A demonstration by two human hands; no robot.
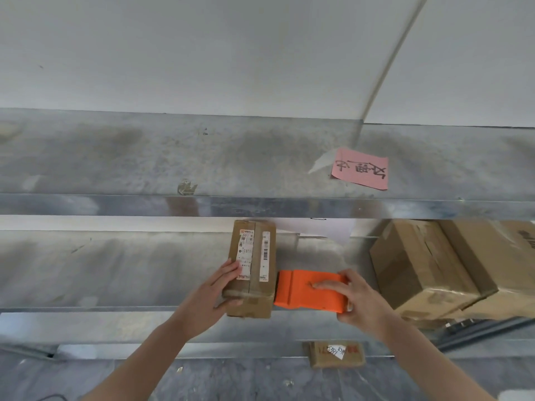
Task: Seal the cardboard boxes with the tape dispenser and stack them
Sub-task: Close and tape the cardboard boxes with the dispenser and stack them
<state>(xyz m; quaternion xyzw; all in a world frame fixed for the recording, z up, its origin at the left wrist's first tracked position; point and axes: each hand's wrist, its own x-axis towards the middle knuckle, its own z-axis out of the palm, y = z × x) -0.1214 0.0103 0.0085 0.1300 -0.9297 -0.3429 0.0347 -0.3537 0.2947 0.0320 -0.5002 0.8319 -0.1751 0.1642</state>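
Metal shelf [115, 273] carries the box [256, 302], long axis running away from the person, labels up. The left hand [223, 287] clamps its near end, fingers on top, thumb in front. Right of those fingers the right hand [356, 299] wraps the tape dispenser [307, 290], nose against the box; press firmly, pull straight

The left hand [224, 287], right hand [357, 299] and both forearms [162, 342] are bare.

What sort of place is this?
Probably a warehouse or parcel stockroom: galvanised metal shelving, taped cardboard boxes stacked on the right, and a barcode-labelled box held by the left hand beside the orange tape dispenser in the right hand.
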